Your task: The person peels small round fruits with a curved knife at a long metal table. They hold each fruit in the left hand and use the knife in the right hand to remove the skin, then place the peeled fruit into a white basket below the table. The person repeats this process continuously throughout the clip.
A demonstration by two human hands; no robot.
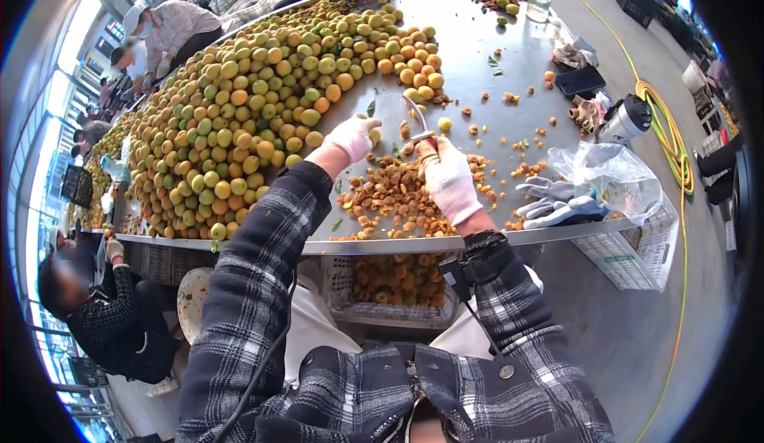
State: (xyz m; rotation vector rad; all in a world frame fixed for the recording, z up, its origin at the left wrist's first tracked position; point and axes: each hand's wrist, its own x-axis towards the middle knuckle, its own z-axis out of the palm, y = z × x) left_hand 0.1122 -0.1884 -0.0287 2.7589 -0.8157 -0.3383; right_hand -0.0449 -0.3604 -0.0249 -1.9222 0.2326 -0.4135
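Observation:
My left hand [352, 139], in a white glove, has its fingers curled around a small yellow-green apricot [375, 136], partly hidden by the fingertips. Just right of it, my right hand [447, 176], also gloved, grips a knife with a thin curved blade [415, 112]; the handle is mostly hidden in the fist. Beneath and between both hands lies a heap of brown-orange apricot halves or pieces [390, 196] on the metal table [461, 53]. A big pile of whole apricots [239, 117], green to orange, spreads to the left of my left hand.
A white crate [342, 304] of cut fruit stands below the table edge. To the right lie grey gloves [557, 204], a clear plastic bag [609, 180], a phone [580, 82] and a bottle [625, 119]. A yellow hose [664, 132] crosses the floor. Other people [103, 308] sit around the left side.

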